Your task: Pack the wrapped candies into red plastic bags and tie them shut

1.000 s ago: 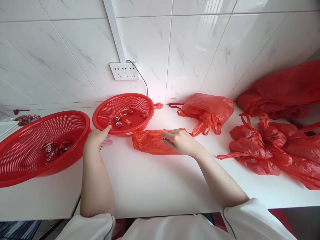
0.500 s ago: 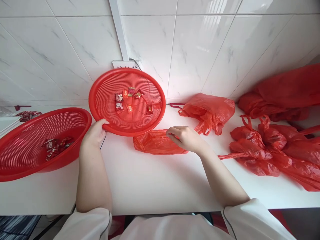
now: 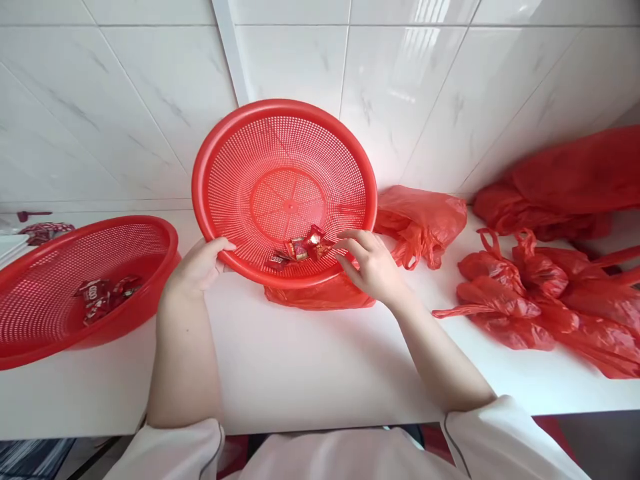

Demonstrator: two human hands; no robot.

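My left hand (image 3: 203,265) grips the near left rim of a red mesh basket (image 3: 220,127), which is tipped steeply toward me. Several wrapped candies (image 3: 299,249) lie gathered at its lower edge. At the right of that rim is my right hand (image 3: 370,263), fingers apart and held beside the candies, with nothing visible in it. Beneath the basket, a flattened red plastic bag (image 3: 320,297) lies on the white table (image 3: 300,373), partly hidden by the rim.
A second red basket (image 3: 165,267) with candy packets (image 3: 95,298) stands at the left. A red bag (image 3: 425,217) lies near the wall. Tied red bags (image 3: 515,300) are piled at the right, with more red plastic (image 3: 575,180) behind.
The held basket has tilted up toward me and shifted right, and its candies have slid down to the near rim. My right hand's fingers now reach over that rim.
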